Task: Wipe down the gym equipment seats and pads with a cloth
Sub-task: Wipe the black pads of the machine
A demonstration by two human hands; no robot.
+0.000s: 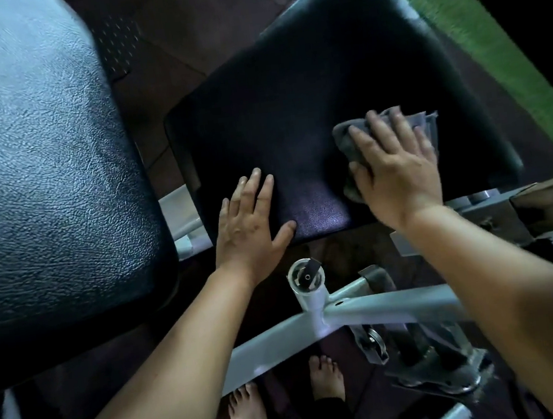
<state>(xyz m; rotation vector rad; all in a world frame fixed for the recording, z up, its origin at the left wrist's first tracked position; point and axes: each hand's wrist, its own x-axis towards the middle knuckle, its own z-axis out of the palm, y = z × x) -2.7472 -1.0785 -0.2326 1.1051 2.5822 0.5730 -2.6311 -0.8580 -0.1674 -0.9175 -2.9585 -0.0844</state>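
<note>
A black padded seat (297, 103) of a gym machine fills the middle of the view. My right hand (398, 168) presses a grey cloth (346, 142) flat onto the seat's right near part, fingers spread over it. My left hand (252, 219) rests flat on the seat's near edge, fingers apart, holding nothing. A second, larger black textured pad (37, 150) stands at the left, apart from both hands.
A white metal frame (365, 309) with a round capped post (307, 278) runs below the seat. Dark metal fittings (434, 363) sit at the lower right. My bare feet (325, 376) stand on dark floor tiles. Green turf (487, 13) lies at the upper right.
</note>
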